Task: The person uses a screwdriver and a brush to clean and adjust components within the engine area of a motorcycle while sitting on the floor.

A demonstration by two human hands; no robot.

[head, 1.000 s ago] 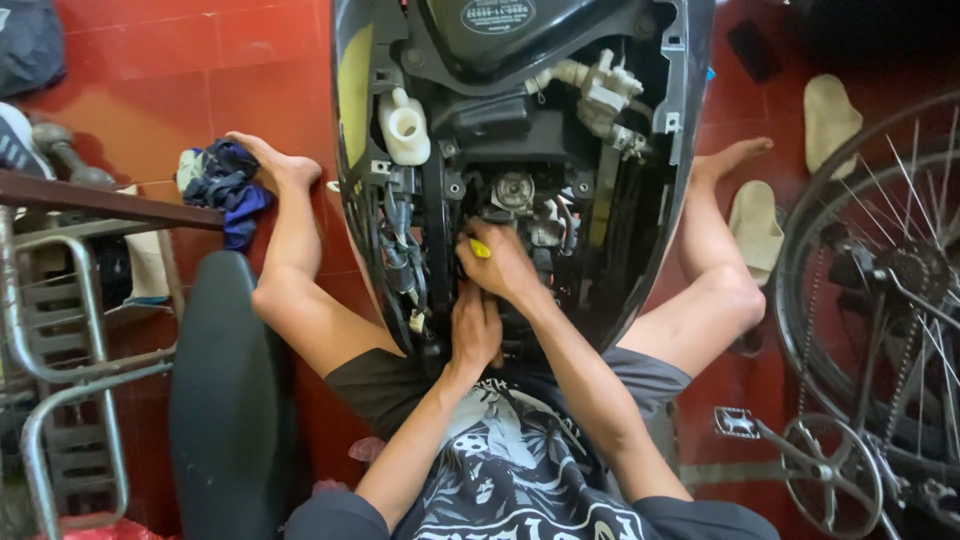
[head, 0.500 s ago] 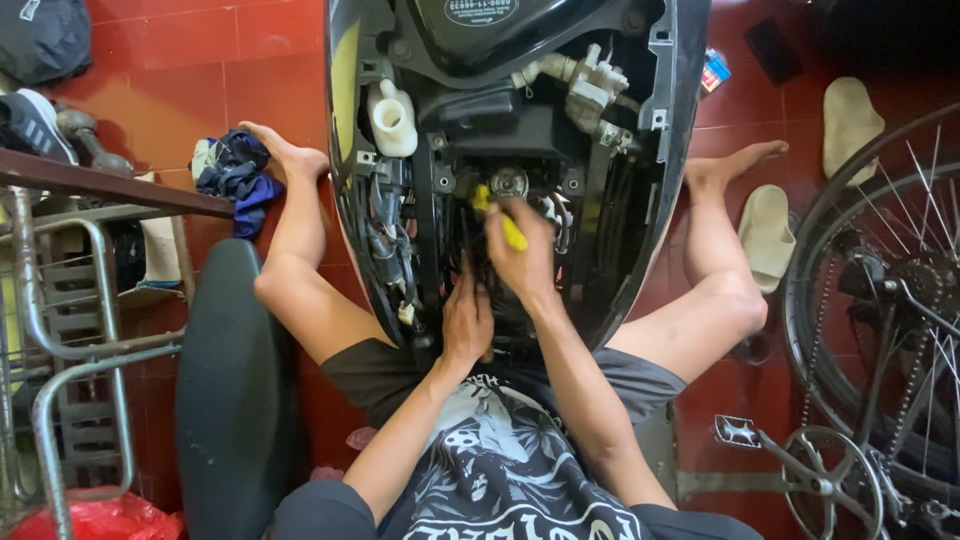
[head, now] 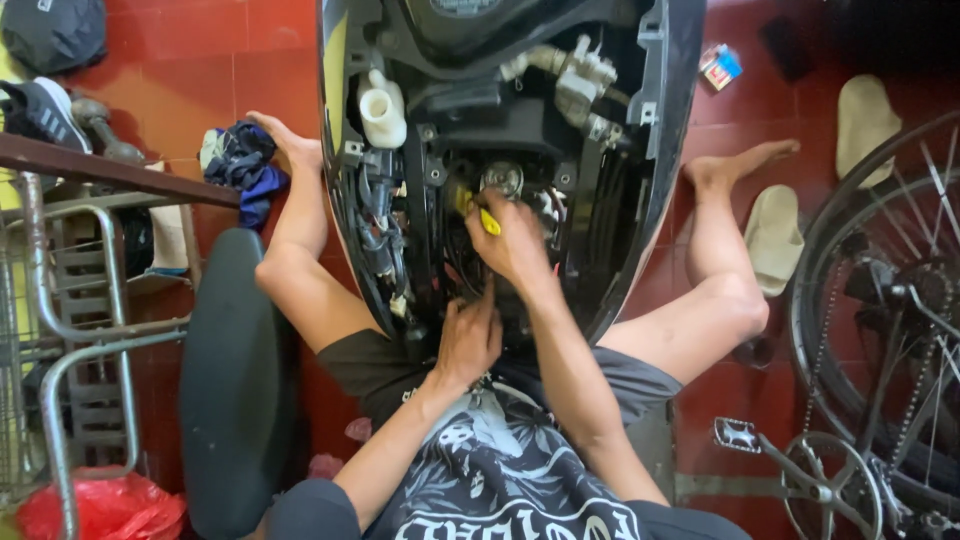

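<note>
Red tile floor; right hand (head: 515, 245) grip pinching yellow-handled tool (head: 480, 212) inside scooter body (head: 640, 200).

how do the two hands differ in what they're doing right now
The right hand is higher up in the open scooter body, gripping a yellow-handled tool near a round metal part. The left hand sits lower, at the bottom edge of the opening, with no tool visible in it; its fingers curl against the dark parts there. Both are bare and reach into the same cavity.
</note>
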